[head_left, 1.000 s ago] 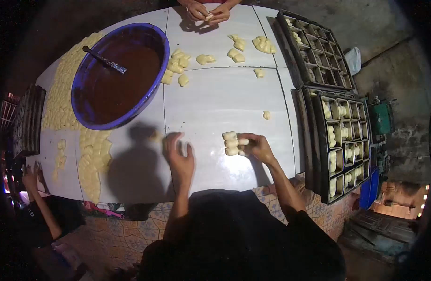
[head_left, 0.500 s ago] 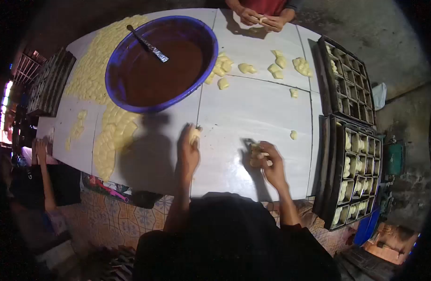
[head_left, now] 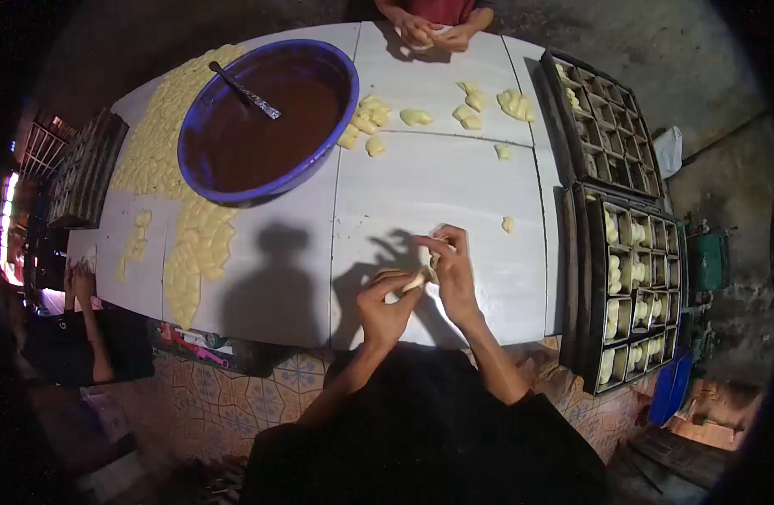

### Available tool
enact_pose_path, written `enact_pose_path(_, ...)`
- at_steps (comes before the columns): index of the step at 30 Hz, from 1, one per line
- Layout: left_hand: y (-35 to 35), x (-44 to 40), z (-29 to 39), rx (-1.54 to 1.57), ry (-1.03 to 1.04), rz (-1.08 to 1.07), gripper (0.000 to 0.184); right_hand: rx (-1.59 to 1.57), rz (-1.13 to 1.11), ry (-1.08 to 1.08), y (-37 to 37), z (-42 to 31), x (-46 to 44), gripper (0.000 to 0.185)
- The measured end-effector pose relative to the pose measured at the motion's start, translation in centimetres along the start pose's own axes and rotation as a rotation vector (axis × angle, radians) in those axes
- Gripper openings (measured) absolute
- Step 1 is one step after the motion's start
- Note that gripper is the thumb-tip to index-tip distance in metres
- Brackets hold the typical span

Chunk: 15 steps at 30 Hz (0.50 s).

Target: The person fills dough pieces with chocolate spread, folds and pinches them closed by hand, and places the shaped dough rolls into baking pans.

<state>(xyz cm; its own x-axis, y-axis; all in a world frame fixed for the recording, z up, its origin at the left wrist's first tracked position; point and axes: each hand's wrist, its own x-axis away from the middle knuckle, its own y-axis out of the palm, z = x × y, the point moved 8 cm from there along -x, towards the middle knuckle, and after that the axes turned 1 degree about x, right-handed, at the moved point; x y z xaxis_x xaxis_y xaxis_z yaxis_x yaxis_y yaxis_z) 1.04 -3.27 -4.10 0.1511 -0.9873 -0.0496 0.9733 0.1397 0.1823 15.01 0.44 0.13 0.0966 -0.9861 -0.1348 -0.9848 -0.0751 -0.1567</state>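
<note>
My left hand point(head_left: 385, 305) pinches a small piece of pale dough point(head_left: 419, 279) just above the white table point(head_left: 437, 185), close to my body. Beside it, my right hand point(head_left: 454, 273) has its thumb and lower fingers closed at the far side of the dough, with the index finger lifted and pointing left. The fingers partly cover the dough, so its full shape is hidden. Left of my hands stands a large blue basin point(head_left: 353, 88) of brown filling point(head_left: 277, 139), and a metal-bladed utensil point(head_left: 248, 94) rests in it.
Many dough pieces point(head_left: 143, 151) cover the table's left side; several more point(head_left: 469, 116) lie farther back. Divided metal moulds point(head_left: 643, 282) holding dough line the right edge. Across the table, a co-worker's hands point(head_left: 433, 35) work dough. Another person's hands point(head_left: 79, 282) rest at the left edge.
My hands have come together from apart: the left moved right and the right moved left and slightly up. The view has shifted, so the basin and table appear farther left.
</note>
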Motion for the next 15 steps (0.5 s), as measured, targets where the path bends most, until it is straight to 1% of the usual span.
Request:
enact_pose_path(2, 1.5, 0.3, -0.6, 0.450, -0.267, -0.134, 0.009, 0.048, -0.274, -0.214, 2.9, -1.2, 1.0, 0.033)
enact_pose_path(3, 1.8, 0.7, -2.6, 0.778, -0.539, -0.175, 0.023, 0.040, -0.294, -0.140, 3.5, 0.5, 1.3, 0.034)
enact_pose_path(4, 2.5, 1.2, -2.6, 1.048, -0.702, -0.094, 0.030, 0.214, -0.313, -0.245, 3.3, -0.1, 1.2, 0.049)
enact_pose_path(6, 3.6, 1.2, -3.0, 1.314, -0.697, -0.221, 0.054, -0.191, -0.275, -0.014, 3.2, 2.2, 0.3, 0.079)
enact_pose_path(8, 4.3, -0.6, 0.1, 1.308, -0.678, -0.344, 0.088, -0.375, -0.205, 0.101, 2.4, 3.7, -0.2, 0.099)
enact_pose_path(9, 5.0, -2.6, 2.7, 1.277, -0.513, -0.549, 0.115, -0.340, -0.259, 0.162, 2.4, 5.4, -0.4, 0.118)
enact_pose_path(10, 4.3, -4.5, 2.7, 1.138, -0.595, -0.401, 0.131, -0.356, -0.240, 0.137, 2.1, 5.3, -0.8, 0.119)
enact_pose_path(11, 3.7, -7.5, 4.3, 1.469, -0.490, -0.626, 0.134, -0.370, -0.224, 0.111, 1.8, 5.1, -1.3, 0.119)
enact_pose_path(12, 0.3, -12.0, 2.3, 0.821, -0.346, -0.321, 0.126, -0.382, -0.208, 0.084, 1.6, 4.8, -1.7, 0.120)
enact_pose_path(13, -1.4, -16.0, 3.6, 0.690, -0.333, -0.203, 0.104, -0.436, -0.151, 0.111, 1.4, 4.9, -2.0, 0.120)
enact_pose_path(14, -4.3, -20.1, 5.4, 0.324, -0.043, -0.158, 0.084, -0.440, -0.118, 0.136, 1.1, 4.5, -2.3, 0.117)
enact_pose_path(15, -7.0, -23.7, 5.0, -0.134, -0.028, 0.003, 0.082, -0.417, -0.094, 0.122, 0.9, 4.8, -2.5, 0.115)
